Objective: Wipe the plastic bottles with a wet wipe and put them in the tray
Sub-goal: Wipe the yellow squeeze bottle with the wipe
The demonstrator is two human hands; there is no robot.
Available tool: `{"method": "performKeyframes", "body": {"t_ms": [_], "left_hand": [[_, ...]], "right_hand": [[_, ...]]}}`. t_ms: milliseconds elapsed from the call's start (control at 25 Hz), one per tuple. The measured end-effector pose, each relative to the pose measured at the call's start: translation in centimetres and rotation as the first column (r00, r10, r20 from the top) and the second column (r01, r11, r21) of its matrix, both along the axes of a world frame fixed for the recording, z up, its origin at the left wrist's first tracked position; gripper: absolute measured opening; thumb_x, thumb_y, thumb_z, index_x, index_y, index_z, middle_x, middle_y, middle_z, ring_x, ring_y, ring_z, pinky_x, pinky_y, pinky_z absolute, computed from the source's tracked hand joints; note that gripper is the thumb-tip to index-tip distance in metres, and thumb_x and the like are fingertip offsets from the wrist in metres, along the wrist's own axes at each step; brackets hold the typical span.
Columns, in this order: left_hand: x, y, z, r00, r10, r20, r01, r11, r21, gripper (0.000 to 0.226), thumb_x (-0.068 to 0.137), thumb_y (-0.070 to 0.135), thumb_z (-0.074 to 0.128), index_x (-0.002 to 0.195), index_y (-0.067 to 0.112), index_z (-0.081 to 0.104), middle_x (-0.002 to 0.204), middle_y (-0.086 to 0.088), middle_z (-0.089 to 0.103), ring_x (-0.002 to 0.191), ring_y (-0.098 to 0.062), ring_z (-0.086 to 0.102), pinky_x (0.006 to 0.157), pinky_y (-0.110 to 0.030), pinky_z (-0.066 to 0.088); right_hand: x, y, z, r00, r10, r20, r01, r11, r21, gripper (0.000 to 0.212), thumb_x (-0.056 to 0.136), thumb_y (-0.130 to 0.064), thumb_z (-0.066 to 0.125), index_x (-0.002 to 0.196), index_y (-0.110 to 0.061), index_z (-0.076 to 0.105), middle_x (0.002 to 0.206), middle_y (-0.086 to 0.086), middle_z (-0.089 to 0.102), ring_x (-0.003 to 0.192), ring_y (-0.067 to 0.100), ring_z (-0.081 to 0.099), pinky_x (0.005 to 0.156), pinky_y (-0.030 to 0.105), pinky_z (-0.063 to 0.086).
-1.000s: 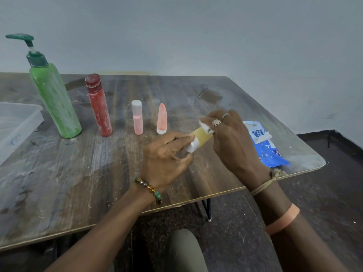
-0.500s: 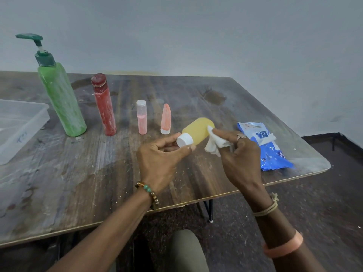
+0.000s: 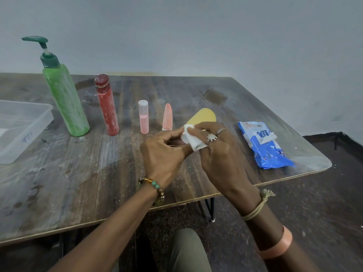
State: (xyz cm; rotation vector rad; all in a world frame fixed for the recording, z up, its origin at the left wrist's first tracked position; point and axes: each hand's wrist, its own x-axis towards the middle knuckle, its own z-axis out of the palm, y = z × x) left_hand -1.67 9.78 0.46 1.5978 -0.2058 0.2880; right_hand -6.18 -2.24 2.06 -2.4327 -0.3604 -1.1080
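Head view: yellow bottle (image 3: 202, 117) is held tilted above the table (image 3: 78, 183), near its front edge. Its rounded, smooth matte base is pointed away from the person. The neck end is hidden by both hands.

- Left hand (image 3: 163, 152): fingers and thumb are curled round the near end of the yellow bottle. A bead bracelet (image 3: 155, 185) is worn on the wrist.
- Right hand (image 3: 220, 154): the wet wipe (image 3: 191, 139), white, crumpled and folded, is pinched and pressed against the yellow bottle's side. Two metal rings (image 3: 211, 137) are worn on the fingers. A knotted cord (image 3: 257, 207) and an orange band (image 3: 279, 246) are worn on the wrist and forearm.

Layout, referenced to the yellow bottle:
- Just left of it: cone-shaped pink bottle (image 3: 167, 118), upright, tapered to a rounded tip, smeared with white residue.
- Further left: pink vial (image 3: 143, 118), a clear slim cylinder, about half filled.
- Left again: red bottle (image 3: 107, 107), a tall cylinder with a dark red cap, streaked with white.
- Beyond that: green pump bottle (image 3: 64, 99), the tallest, with a dark green pump head and a dusty, streaked surface.
- Far left: tray (image 3: 39, 122), translucent plastic, rectangular with rounded corners. No bottle is seen in the visible part.
- Right of it: wipes pack (image 3: 269, 148), glossy blue and white film, laid flat with its flap lifted.

The tabletop is worn dark wood grain, marked with pale scuffs and stains.
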Motion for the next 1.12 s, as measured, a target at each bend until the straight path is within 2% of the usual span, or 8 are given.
{"method": "performKeyframes", "body": {"t_ms": [160, 320, 440, 560, 720, 920, 1040, 1120], "left_hand": [[0.0, 0.0, 0.3, 0.990, -0.062, -0.129, 0.038, 0.983, -0.177, 0.037, 0.065, 0.006, 0.089, 0.099, 0.012, 0.079, 0.085, 0.002, 0.078, 0.082, -0.012, 0.075, 0.074, -0.031, 0.062], [-0.5, -0.2, 1.3, 0.875, -0.300, -0.379, 0.052, 0.837, -0.544, 0.027, 0.070, -0.002, 0.082, 0.096, 0.001, 0.075, 0.080, -0.007, 0.078, 0.071, -0.013, 0.073, 0.063, -0.019, 0.059], [-0.8, -0.2, 1.8, 0.793, -0.404, -0.457, 0.013, 0.760, -0.649, 0.012, 0.078, 0.001, 0.075, 0.090, 0.002, 0.074, 0.076, -0.007, 0.076, 0.060, -0.009, 0.071, 0.051, -0.015, 0.054], [-1.0, -0.5, 1.9, 0.728, -0.480, -0.489, 0.023, 0.730, -0.683, 0.007, 0.076, 0.007, 0.079, 0.081, 0.002, 0.076, 0.082, -0.011, 0.075, 0.068, -0.013, 0.072, 0.057, -0.017, 0.058], [-1.2, -0.3, 1.8, 0.678, -0.543, -0.496, -0.010, 0.668, -0.744, 0.008, 0.079, 0.011, 0.076, 0.075, 0.004, 0.077, 0.075, -0.009, 0.074, 0.060, -0.010, 0.070, 0.054, -0.018, 0.058], [-1.2, 0.7, 1.4, 0.619, -0.637, -0.460, 0.017, 0.596, -0.803, 0.039, 0.075, 0.019, 0.077, 0.105, -0.006, 0.070, 0.087, -0.016, 0.073, 0.066, -0.014, 0.071, 0.061, -0.019, 0.059], [-1.3, 0.3, 1.6, 0.589, -0.660, -0.466, 0.020, 0.588, -0.808, 0.023, 0.080, 0.020, 0.075, 0.089, -0.001, 0.073, 0.080, -0.011, 0.073, 0.063, -0.012, 0.069, 0.057, -0.017, 0.059], [-1.4, 0.1, 1.6, 0.584, -0.667, -0.462, 0.007, 0.574, -0.819, 0.024, 0.084, 0.021, 0.073, 0.088, -0.002, 0.071, 0.078, -0.008, 0.070, 0.055, -0.009, 0.067, 0.051, -0.017, 0.057]], "right_hand": [[0.0, -0.1, -0.4, 0.996, -0.025, 0.080, 0.035, 0.992, -0.122, 0.026, 0.092, -0.010, 0.061, 0.115, -0.004, 0.071, 0.112, 0.014, 0.067, 0.099, 0.032, 0.064, 0.083, 0.038, 0.053], [0.4, -0.8, -0.7, 0.968, -0.190, 0.164, 0.198, 0.980, -0.028, 0.030, 0.090, -0.006, 0.056, 0.115, -0.002, 0.070, 0.113, 0.017, 0.067, 0.098, 0.030, 0.063, 0.084, 0.036, 0.051], [-0.2, 0.0, -1.5, 0.972, -0.131, 0.197, 0.143, 0.989, -0.046, 0.029, 0.089, -0.007, 0.058, 0.115, -0.001, 0.071, 0.113, 0.018, 0.066, 0.099, 0.030, 0.064, 0.087, 0.031, 0.051], [0.5, -0.8, -0.7, 0.959, -0.212, 0.188, 0.196, 0.976, 0.098, 0.030, 0.090, -0.007, 0.056, 0.115, -0.001, 0.070, 0.111, 0.017, 0.066, 0.097, 0.029, 0.063, 0.082, 0.033, 0.051], [0.1, -0.1, -1.3, 0.977, -0.168, 0.134, 0.165, 0.986, 0.030, 0.031, 0.087, -0.007, 0.059, 0.115, -0.005, 0.071, 0.112, 0.014, 0.066, 0.100, 0.025, 0.062, 0.085, 0.024, 0.050], [0.7, -2.5, 1.1, 0.924, -0.375, 0.077, 0.325, 0.875, 0.359, 0.037, 0.082, 0.005, 0.058, 0.111, -0.012, 0.073, 0.111, 0.006, 0.065, 0.097, 0.016, 0.060, 0.083, -0.001, 0.031], [0.3, -0.3, -0.3, 0.960, -0.266, 0.085, 0.249, 0.953, 0.173, 0.033, 0.088, -0.007, 0.056, 0.118, -0.009, 0.070, 0.120, 0.007, 0.062, 0.105, 0.012, 0.055, 0.090, 0.000, 0.032], [0.0, 0.4, -1.7, 0.976, -0.176, 0.126, 0.178, 0.984, 0.001, 0.031, 0.090, -0.011, 0.059, 0.118, -0.005, 0.069, 0.122, 0.015, 0.062, 0.107, 0.023, 0.059, 0.093, 0.015, 0.043]]}}
